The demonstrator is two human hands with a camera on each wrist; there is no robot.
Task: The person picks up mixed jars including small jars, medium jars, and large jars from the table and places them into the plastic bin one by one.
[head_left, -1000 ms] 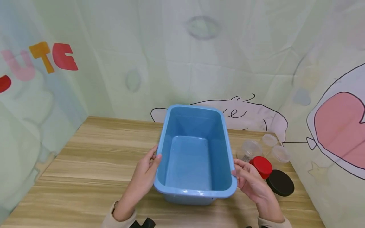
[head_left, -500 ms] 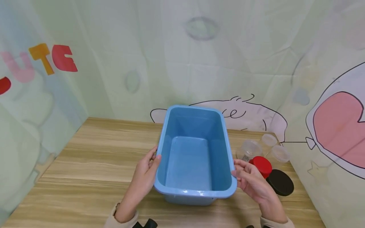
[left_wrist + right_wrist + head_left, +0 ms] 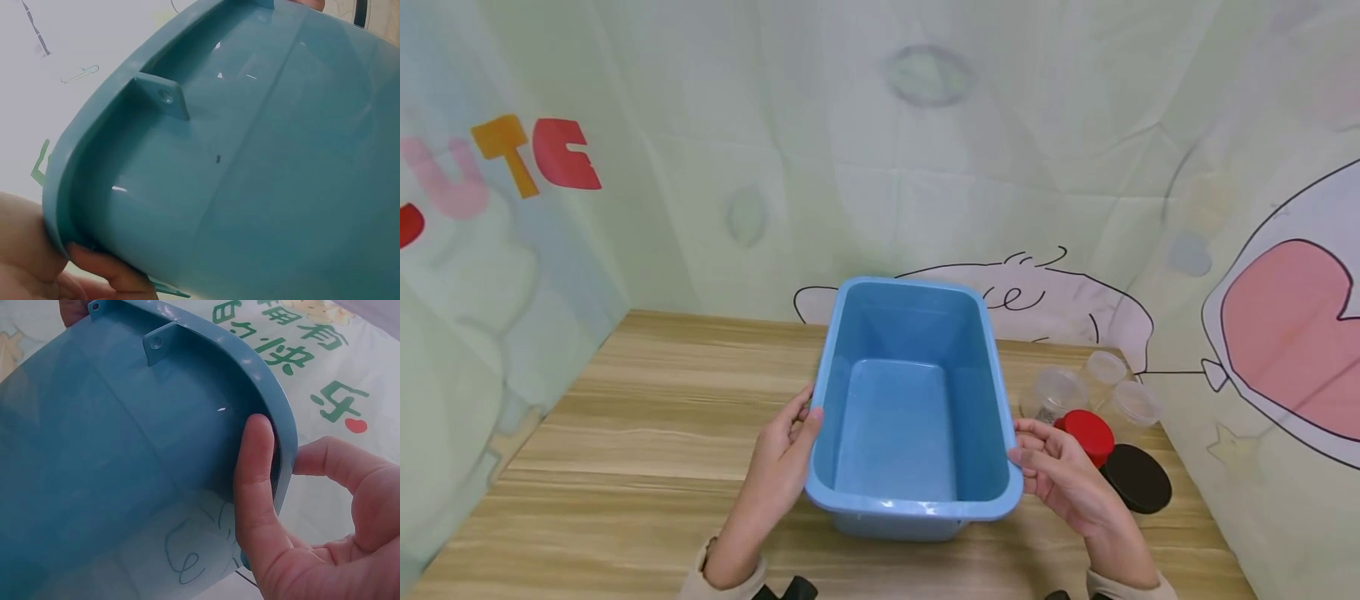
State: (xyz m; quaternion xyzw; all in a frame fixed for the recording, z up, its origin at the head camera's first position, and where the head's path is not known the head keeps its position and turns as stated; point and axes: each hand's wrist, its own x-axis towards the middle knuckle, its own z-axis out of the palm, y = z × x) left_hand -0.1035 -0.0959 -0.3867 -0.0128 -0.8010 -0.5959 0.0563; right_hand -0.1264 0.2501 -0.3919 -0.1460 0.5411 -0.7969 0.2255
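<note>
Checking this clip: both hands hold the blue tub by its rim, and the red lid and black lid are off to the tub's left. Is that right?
Not quite: the head view shows the red lid and black lid to the tub's right. The left hand and right hand do hold the blue tub by its rim.

Pale green, cartoon-printed sheets [image 3: 700, 125] enclose a wood-grain table [image 3: 647, 408] on three sides.
</note>
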